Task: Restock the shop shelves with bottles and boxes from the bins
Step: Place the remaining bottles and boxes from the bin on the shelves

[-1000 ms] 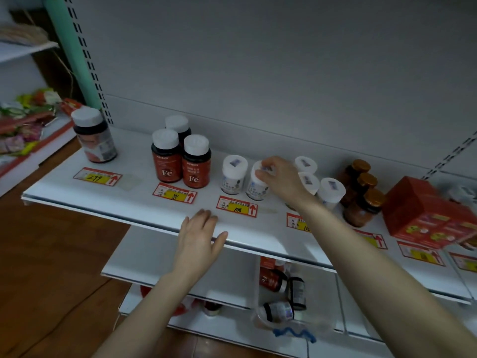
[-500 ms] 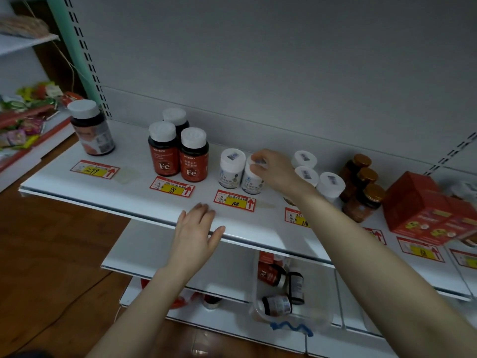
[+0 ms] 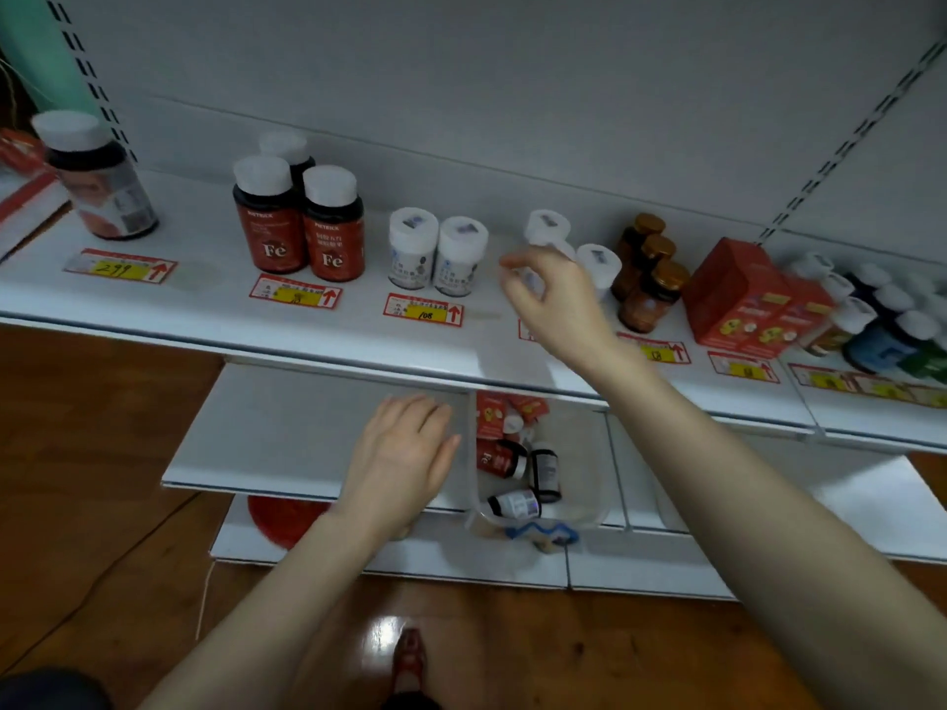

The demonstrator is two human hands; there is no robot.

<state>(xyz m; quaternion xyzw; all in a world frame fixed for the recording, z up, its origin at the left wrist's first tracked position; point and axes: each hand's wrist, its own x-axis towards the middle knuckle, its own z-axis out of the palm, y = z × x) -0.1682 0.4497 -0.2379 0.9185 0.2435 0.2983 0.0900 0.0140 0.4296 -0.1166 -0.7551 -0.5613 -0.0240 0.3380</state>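
A red shoe [image 3: 410,658] is cut off by the bottom edge, on a glossy wood floor [image 3: 102,504]. A round red thing [image 3: 282,517] shows only partly under the lower shelf [image 3: 287,433], and I cannot tell what it is.

The left hand [image 3: 405,453] is palm down over that smooth white shelf, with fingers straight and together, holding nothing. Whether it touches the shelf is unclear. Just to its right stands a clear plastic bin [image 3: 594,504]; its back is hidden under the upper shelf [image 3: 230,310]. A wavy blue piece [image 3: 538,530] sits at its front rim. In the bin lie dark bottles [image 3: 512,502] with white labels and some half-hidden red cartons [image 3: 492,417].

The right hand [image 3: 553,304] hangs blurred over the upper shelf. Its fingers are loosely bent, with thumb and forefinger apart, and it grips nothing. It covers most of a white jar [image 3: 530,279], and I cannot tell whether it touches it. Two more jars [image 3: 597,263] peek out behind it.

Left of the hand a pair of white tubs [image 3: 435,256] stands side by side, touching. Further left are three Fe bottles [image 3: 302,222], red-labelled with white caps, then a big bottle [image 3: 97,176] on its own. Right of the hand are three amber bottles [image 3: 648,279] in a row and red boxes [image 3: 738,294]. Beyond those, the blue bottles [image 3: 881,330] are too smeared to read. Red and yellow price tags [image 3: 423,311] line the shelf front, and a matt grey panel [image 3: 512,69] closes the back.
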